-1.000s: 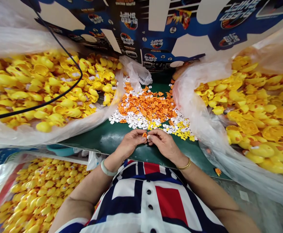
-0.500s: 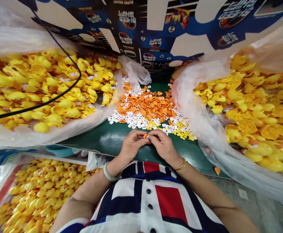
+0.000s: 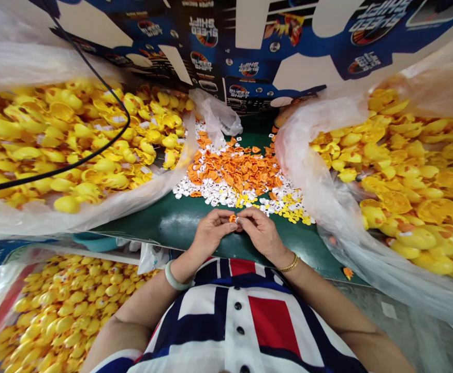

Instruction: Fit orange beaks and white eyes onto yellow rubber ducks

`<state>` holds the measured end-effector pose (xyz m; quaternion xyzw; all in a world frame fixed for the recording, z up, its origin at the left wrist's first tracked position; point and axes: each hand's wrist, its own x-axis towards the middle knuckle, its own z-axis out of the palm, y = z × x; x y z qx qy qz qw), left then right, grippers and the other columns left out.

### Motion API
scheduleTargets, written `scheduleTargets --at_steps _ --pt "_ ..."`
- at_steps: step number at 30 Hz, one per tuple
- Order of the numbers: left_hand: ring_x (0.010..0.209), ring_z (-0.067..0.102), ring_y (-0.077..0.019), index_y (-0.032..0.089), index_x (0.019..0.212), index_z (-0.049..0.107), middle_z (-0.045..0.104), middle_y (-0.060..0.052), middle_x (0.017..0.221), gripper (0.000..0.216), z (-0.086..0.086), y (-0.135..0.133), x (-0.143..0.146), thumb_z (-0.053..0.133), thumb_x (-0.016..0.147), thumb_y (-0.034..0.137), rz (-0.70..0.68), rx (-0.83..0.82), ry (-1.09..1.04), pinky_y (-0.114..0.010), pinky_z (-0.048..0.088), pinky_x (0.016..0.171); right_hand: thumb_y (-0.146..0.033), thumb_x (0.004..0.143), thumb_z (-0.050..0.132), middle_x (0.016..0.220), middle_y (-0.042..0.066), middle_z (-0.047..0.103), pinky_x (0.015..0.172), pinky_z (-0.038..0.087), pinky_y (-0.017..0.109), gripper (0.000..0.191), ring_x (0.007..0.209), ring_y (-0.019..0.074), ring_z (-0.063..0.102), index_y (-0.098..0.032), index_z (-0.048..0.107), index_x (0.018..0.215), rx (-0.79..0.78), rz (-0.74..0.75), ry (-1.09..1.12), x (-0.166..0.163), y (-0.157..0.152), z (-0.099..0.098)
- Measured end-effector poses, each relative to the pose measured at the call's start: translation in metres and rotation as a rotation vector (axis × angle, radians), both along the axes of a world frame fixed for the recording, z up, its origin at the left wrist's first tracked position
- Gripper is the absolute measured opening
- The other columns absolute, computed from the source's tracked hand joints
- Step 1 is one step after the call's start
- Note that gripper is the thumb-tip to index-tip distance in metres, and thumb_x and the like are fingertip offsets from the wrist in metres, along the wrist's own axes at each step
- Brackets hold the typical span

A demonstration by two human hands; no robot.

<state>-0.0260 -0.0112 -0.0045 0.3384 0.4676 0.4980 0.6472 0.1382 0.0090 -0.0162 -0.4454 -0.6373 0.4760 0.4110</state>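
Near the front edge of the green table [image 3: 164,223], my two hands meet fingertip to fingertip. My left hand [image 3: 213,228] pinches a small orange plastic piece [image 3: 233,218]. Closed at the other side of it, my right hand [image 3: 260,229] grips a small white piece [image 3: 237,220] against the orange one; the fingers partly cover both. Just beyond my hands spreads a pile of orange pieces [image 3: 242,168], with white eye-like pieces [image 3: 218,192] around its near side and small yellow pieces [image 3: 294,207] at its right front.
Clear plastic bags full of yellow duck-like shells [image 3: 105,166] flank the pile, with more shells [image 3: 416,207] at right. Lower left stands another heap of yellow parts [image 3: 71,305]. A black cable [image 3: 123,111] hangs at left. Printed cardboard [image 3: 249,67] walls the back. One orange piece [image 3: 348,273] lies at the right edge.
Hardly anything differs. My hands stay in the same place, with the fingers and the orange piece shifted very slightly.
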Motion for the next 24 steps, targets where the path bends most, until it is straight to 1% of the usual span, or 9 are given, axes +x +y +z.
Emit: scheduleTargets --at_steps 4,8,12,14,16,18,20,22,24 --pt "0.074 0.067 -0.0141 0.018 0.087 0.072 0.071 -0.002 0.082 0.025 -0.001 -0.001 0.0 0.084 0.066 0.024 0.034 0.069 0.12 -0.027 0.053 0.074 -0.027 0.094 0.056 0.092 0.004 0.065 0.082 0.054 0.034 0.009 0.088 0.0182 0.064 -0.023 0.063 0.096 0.18 -0.028 -0.122 -0.001 -0.002 0.004" --pt "0.064 0.063 -0.012 0.016 0.089 0.069 0.069 -0.001 0.076 0.032 0.004 0.008 0.005 0.086 0.064 0.027 0.031 -0.051 -0.111 -0.026 0.051 0.065 -0.028 0.097 0.053 0.093 0.005 0.065 0.075 0.055 0.032 0.012 0.082 0.0171 0.064 -0.022 0.061 0.103 0.216 -0.056 -0.125 0.003 0.002 0.01" --pt "0.064 0.06 -0.009 0.015 0.086 0.068 0.066 0.0 0.075 0.034 0.012 0.019 0.018 0.088 0.062 0.027 0.109 -0.103 -0.327 -0.022 0.047 0.063 -0.032 0.095 0.059 0.095 0.006 0.063 0.076 0.055 0.036 0.026 0.082 0.0189 0.062 -0.022 0.058 0.119 0.411 0.005 -0.242 0.008 0.016 0.018" --pt "0.067 0.06 -0.0095 0.014 0.085 0.068 0.065 -0.001 0.076 0.034 0.013 0.023 0.024 0.089 0.062 0.029 0.093 -0.116 -0.363 -0.023 0.047 0.066 -0.032 0.093 0.062 0.093 0.006 0.061 0.071 0.055 0.035 0.033 0.077 0.0182 0.06 -0.021 0.056 0.123 0.476 0.014 -0.275 0.011 0.025 0.021" --pt "0.067 0.06 -0.012 0.014 0.085 0.069 0.065 -0.003 0.078 0.033 0.014 0.03 0.021 0.084 0.068 0.038 0.009 -0.102 -0.299 -0.026 0.048 0.067 -0.03 0.094 0.06 0.092 0.005 0.06 0.069 0.054 0.034 0.03 0.076 0.0178 0.06 -0.021 0.056 0.123 0.499 0.014 -0.272 0.015 0.032 0.02" --pt "0.068 0.059 -0.0152 0.014 0.088 0.07 0.065 -0.005 0.078 0.034 0.018 0.045 0.005 0.073 0.078 0.047 -0.084 -0.008 -0.052 -0.03 0.049 0.067 -0.027 0.095 0.058 0.091 0.005 0.06 0.068 0.054 0.032 0.029 0.077 0.0174 0.061 -0.02 0.056 0.124 0.482 0.016 -0.255 0.018 0.038 0.016" --pt "0.078 0.06 -0.0199 0.016 0.097 0.07 0.066 -0.008 0.086 0.033 0.025 0.067 -0.027 0.066 0.084 0.046 -0.072 0.189 0.394 -0.035 0.049 0.074 -0.027 0.095 0.058 0.09 0.005 0.06 0.066 0.054 0.031 0.029 0.074 0.0165 0.061 -0.019 0.057 0.123 0.448 0.002 -0.244 0.02 0.043 0.01" --pt "0.101 0.058 -0.0265 0.018 0.107 0.067 0.064 -0.011 0.106 0.03 0.035 0.096 -0.069 0.067 0.083 0.037 0.116 0.409 0.918 -0.041 0.045 0.092 -0.028 0.094 0.06 0.087 0.004 0.06 0.065 0.054 0.031 0.028 0.072 0.0162 0.061 -0.018 0.058 0.119 0.428 -0.003 -0.25 0.02 0.047 0.002" --pt "0.113 0.053 -0.0324 0.016 0.111 0.064 0.061 -0.016 0.113 0.031 0.042 0.126 -0.11 0.066 0.083 0.029 0.295 0.408 1.311 -0.047 0.039 0.1 -0.031 0.093 0.061 0.085 0.004 0.06 0.064 0.054 0.031 0.028 0.071 0.0162 0.061 -0.018 0.06 0.118 0.417 0.017 -0.271 0.018 0.049 -0.004"
